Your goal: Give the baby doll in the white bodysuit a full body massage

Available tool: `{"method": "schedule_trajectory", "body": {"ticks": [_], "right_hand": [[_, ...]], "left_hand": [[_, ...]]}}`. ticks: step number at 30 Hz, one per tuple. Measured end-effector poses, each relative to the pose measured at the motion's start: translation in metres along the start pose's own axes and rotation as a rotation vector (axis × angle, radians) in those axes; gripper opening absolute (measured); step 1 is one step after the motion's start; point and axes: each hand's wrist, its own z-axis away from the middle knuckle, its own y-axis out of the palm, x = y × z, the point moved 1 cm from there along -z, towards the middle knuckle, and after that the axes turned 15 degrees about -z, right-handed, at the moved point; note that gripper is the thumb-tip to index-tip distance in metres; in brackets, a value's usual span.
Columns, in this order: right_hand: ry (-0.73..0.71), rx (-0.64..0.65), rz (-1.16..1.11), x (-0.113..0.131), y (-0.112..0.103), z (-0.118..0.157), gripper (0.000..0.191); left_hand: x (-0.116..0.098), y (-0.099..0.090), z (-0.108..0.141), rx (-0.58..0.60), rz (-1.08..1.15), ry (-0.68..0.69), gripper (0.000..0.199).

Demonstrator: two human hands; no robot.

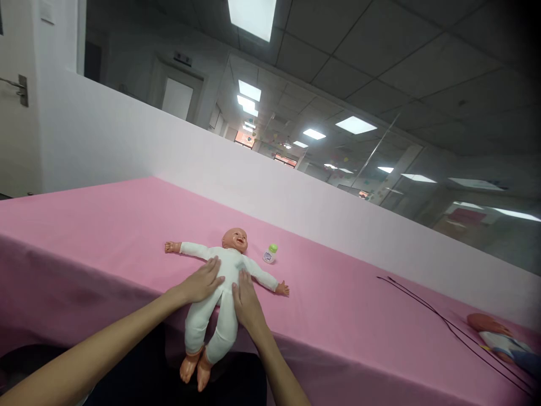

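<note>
Head view, looking forward and down over a long table covered with a pink cloth [101, 225]. A baby doll [220, 287] in a white sleepsuit lies on its back on the cloth, head pointing away from the person, arms spread wide, bare plastic feet at the near table edge. Left hand [202, 282] open, fingers loosely spread, resting on the doll's middle from the left side, fingertips up near the chest. Right hand [247, 300] also open, flat against the doll's other side at the waist, fingers pointing toward the chest. Neither hand closed; the two lie close together, the doll's body between them. Small bottle [269, 254] with a green cap stands on the cloth just beside the doll's head and raised arm, not touching it. Farther right, well apart from the hands, a thin black cord [448, 322] lies in long loose lines across the cloth. Second doll [496, 336] at the right frame edge, cut off by the frame, lying on its side or back, its clothing partly white and blue. Behind the table runs a white partition [270, 197], with glass, a door and ceiling lights beyond it.
</note>
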Motion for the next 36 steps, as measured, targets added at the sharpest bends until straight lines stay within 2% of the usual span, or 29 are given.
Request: {"method": "schedule_trajectory", "body": {"ticks": [2, 4, 7, 10, 13, 14, 16, 19, 21, 22, 25, 28, 32, 36], "right_hand": [[-0.064, 0.071, 0.007, 0.006, 0.000, -0.012, 0.071], [-0.073, 0.080, -0.015, 0.007, -0.001, -0.031, 0.067], [0.022, -0.025, -0.079, -0.004, -0.002, -0.053, 0.068], [0.135, -0.131, -0.150, -0.020, -0.002, -0.056, 0.073], [0.116, -0.143, -0.149, -0.024, -0.010, -0.047, 0.074], [0.091, -0.146, -0.132, -0.024, -0.016, -0.043, 0.074], [0.059, -0.205, -0.077, -0.024, -0.038, -0.036, 0.071], [0.107, -0.394, 0.094, -0.033, -0.082, -0.027, 0.066], [0.174, -0.479, 0.261, -0.044, -0.111, -0.021, 0.065], [0.215, -0.480, 0.337, -0.051, -0.123, -0.019, 0.063], [0.337, -0.356, 0.412, -0.071, -0.142, -0.011, 0.057], [0.304, -0.297, 0.306, -0.081, -0.145, -0.003, 0.053], [0.220, -0.401, 0.077, -0.076, -0.144, 0.002, 0.042], [0.333, -0.481, -0.263, -0.067, -0.142, 0.003, 0.062]], "left_hand": [[-0.016, 0.003, -0.015, 0.046, -0.059, 0.131, 0.071], [-0.025, 0.005, -0.035, 0.052, -0.089, 0.145, 0.067], [-0.019, 0.005, -0.059, 0.053, -0.073, -0.036, 0.072], [-0.001, -0.001, -0.057, 0.060, 0.007, -0.186, 0.085], [0.003, -0.008, -0.016, 0.060, 0.084, -0.244, 0.085], [-0.001, -0.009, 0.005, 0.048, 0.103, -0.255, 0.084], [-0.014, -0.003, 0.057, -0.055, 0.129, -0.243, 0.080], [-0.033, 0.030, 0.135, -0.205, 0.195, -0.282, 0.071], [-0.037, 0.065, 0.171, -0.221, 0.274, -0.318, 0.071], [-0.037, 0.084, 0.183, -0.228, 0.300, -0.324, 0.075], [-0.029, 0.133, 0.191, -0.224, 0.373, -0.311, 0.081], [-0.020, 0.157, 0.185, -0.218, 0.447, -0.291, 0.086], [-0.025, 0.156, 0.186, -0.240, 0.448, -0.322, 0.087], [-0.041, 0.149, 0.195, -0.307, 0.554, -0.496, 0.078]]}}
